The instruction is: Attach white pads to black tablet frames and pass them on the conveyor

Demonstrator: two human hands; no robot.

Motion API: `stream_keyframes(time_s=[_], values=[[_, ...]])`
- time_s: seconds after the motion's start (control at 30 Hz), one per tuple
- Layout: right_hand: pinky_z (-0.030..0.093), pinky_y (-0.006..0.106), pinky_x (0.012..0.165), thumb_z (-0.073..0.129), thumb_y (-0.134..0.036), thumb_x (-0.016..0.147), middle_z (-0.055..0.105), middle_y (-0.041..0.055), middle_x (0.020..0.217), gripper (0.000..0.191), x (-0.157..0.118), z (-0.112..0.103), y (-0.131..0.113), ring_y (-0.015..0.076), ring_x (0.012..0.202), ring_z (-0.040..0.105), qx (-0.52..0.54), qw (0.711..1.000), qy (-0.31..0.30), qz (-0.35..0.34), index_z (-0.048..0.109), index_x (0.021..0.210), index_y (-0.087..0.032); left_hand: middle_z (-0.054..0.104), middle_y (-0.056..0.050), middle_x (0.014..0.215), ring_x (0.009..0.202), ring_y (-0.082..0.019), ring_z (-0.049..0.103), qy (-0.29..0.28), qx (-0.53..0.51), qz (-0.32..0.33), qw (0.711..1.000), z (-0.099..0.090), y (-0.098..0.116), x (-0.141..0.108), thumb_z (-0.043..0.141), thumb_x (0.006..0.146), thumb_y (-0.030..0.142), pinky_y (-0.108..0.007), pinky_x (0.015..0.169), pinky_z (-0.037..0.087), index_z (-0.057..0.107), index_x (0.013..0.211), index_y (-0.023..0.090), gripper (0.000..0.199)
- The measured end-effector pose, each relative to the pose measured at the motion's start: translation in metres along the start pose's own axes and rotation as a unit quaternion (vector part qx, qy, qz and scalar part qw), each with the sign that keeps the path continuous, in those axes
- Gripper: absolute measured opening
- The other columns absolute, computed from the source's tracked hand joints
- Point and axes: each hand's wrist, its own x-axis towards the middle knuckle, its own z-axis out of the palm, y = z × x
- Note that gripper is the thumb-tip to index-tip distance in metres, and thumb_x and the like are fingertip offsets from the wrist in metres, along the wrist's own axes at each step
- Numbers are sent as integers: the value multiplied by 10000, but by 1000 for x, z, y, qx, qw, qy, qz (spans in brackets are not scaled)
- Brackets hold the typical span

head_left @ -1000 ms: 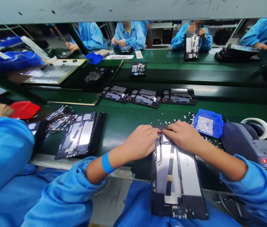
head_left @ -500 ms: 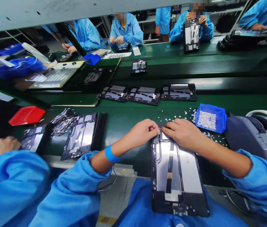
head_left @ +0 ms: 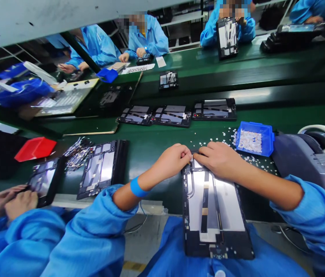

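An opened tablet slopes from the bench edge toward my lap, its silvery batteries, dark ribbon cables and lower circuit board exposed. At its top left corner my left hand, with a blue band at the wrist, is closed in a pinch. Whatever lies between thumb and forefinger is too small to make out; a tiny pale spot shows by the fingertips. My right hand grips the tablet's top edge with bent fingers, its fingertips close to those of my left hand. The palm covers the tablet's upper right corner.
A blue bin of small white pieces stands right, with pieces scattered around it. Beside it is a tape dispenser. Several opened tablets lie ahead; a stack sits left near loose strips. A co-worker's hands hold another tablet.
Both my hands stay at the tablet's top edge, with hardly any shift. At left, the co-worker's second hand has come into view and the tablet there has moved toward that person.
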Motion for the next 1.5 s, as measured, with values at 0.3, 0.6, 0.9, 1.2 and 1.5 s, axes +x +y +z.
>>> stream_keyframes(time_s=[0.3, 0.6, 0.9, 1.2, 1.5], values=[[215, 376, 677, 515, -164, 1045, 649, 79, 939, 218, 0, 0, -1, 223, 819, 426, -6, 1000, 10, 5, 715, 1133, -171, 624, -17, 805, 816, -200, 578, 23, 28, 4, 999, 5, 5, -4, 541, 946, 161, -317, 720, 412, 595, 775, 202, 184], [245, 366, 682, 520, -145, 1033, 650, 88, 935, 215, 1, 0, -1, 222, 826, 440, 8, 1000, -1, 4, 715, 1122, -160, 567, -8, 826, 836, -195, 532, 78, 11, -2, 997, 22, -1, -6, 559, 912, 122, -326, 741, 384, 525, 792, 210, 153], [268, 370, 698, 528, -140, 1019, 653, 81, 945, 230, -2, 4, 2, 225, 835, 442, 4, 1000, 8, 1, 710, 1160, -150, 476, 52, 781, 687, -121, 459, 62, -232, -142, 960, 27, -12, 11, 664, 747, 119, -264, 611, 352, 542, 921, 200, 227], [301, 375, 705, 510, -152, 1029, 677, 80, 929, 222, -1, 8, 0, 227, 821, 470, -12, 1000, 21, 11, 727, 1074, -161, 590, -35, 992, 975, -219, 571, 100, -82, -56, 990, 27, -7, -1, 670, 795, 172, -361, 873, 473, 600, 1025, 200, 242], [486, 410, 917, 446, -270, 1066, 763, 121, 1175, 346, -52, -21, -2, 271, 1030, 682, 90, 958, 165, 215, 736, 1225, -168, 536, -114, 1307, 1137, -241, 553, 156, -101, -61, 981, 30, -14, -59, 599, 914, 280, -429, 1050, 482, 498, 1447, 196, 548]])
